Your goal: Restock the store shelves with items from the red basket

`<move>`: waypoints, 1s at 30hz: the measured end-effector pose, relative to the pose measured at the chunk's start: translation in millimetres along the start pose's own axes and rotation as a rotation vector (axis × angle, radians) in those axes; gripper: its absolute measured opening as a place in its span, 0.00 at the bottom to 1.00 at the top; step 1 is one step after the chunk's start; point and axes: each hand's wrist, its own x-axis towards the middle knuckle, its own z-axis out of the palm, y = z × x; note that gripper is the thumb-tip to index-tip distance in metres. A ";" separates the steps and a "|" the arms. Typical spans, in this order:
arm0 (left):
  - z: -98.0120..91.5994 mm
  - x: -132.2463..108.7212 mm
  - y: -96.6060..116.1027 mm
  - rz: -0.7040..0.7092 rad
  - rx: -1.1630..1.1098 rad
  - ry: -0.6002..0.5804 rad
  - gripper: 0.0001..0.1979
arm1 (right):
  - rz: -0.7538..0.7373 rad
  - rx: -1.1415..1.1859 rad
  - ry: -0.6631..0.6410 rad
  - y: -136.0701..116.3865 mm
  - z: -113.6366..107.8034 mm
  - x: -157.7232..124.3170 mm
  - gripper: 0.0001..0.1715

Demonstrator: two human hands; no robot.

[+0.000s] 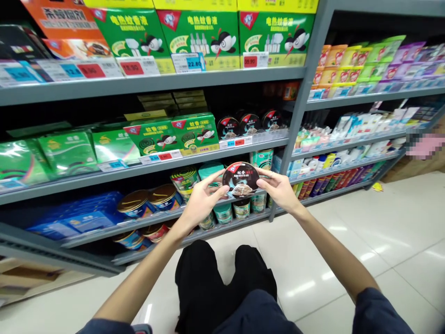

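Between my two hands is a round black mosquito coil tin with a red patch and a pale coil printed on its lid, the lid facing me. My left hand grips its left edge, thumb in front and fingers behind. On the opposite edge, my right hand pinches it the same way. The tin is held up in front of the lower shelves. Behind it, similar round black tins stand on the middle shelf, beside green mosquito coil boxes.
A grey shelf rack spans the view, with large green boxes on top. Blue packs and round tins sit lower. Colourful packages fill the right-hand shelves. Pale tiled floor lies below.
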 end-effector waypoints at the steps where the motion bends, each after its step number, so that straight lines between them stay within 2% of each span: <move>1: 1.0 -0.2 0.2 -0.004 -0.003 -0.001 0.38 | 0.001 0.002 -0.003 -0.7 -0.9 -1.1 0.38; 12: 4.1 2.0 -4.7 0.026 -0.005 0.005 0.38 | -0.001 -0.009 -0.021 -4.0 -4.6 0.2 0.39; 17: 6.4 17.0 2.4 0.089 0.134 0.034 0.38 | -0.077 -0.056 -0.011 -8.9 -10.5 22.0 0.35; 20: 8.5 50.0 27.6 0.245 0.251 0.030 0.34 | -0.222 -0.130 0.022 -27.0 -20.6 58.0 0.34; 23: 6.7 101.4 69.3 0.431 0.459 0.052 0.26 | -0.365 -0.202 0.059 -52.3 -33.2 108.3 0.40; 27: -2.9 175.6 118.0 0.492 0.624 0.067 0.13 | -0.423 -0.239 0.045 -72.1 -47.8 176.1 0.45; 30: -11.6 217.5 129.0 0.500 0.656 0.080 0.11 | -0.399 -0.219 0.027 -66.1 -52.8 214.1 0.47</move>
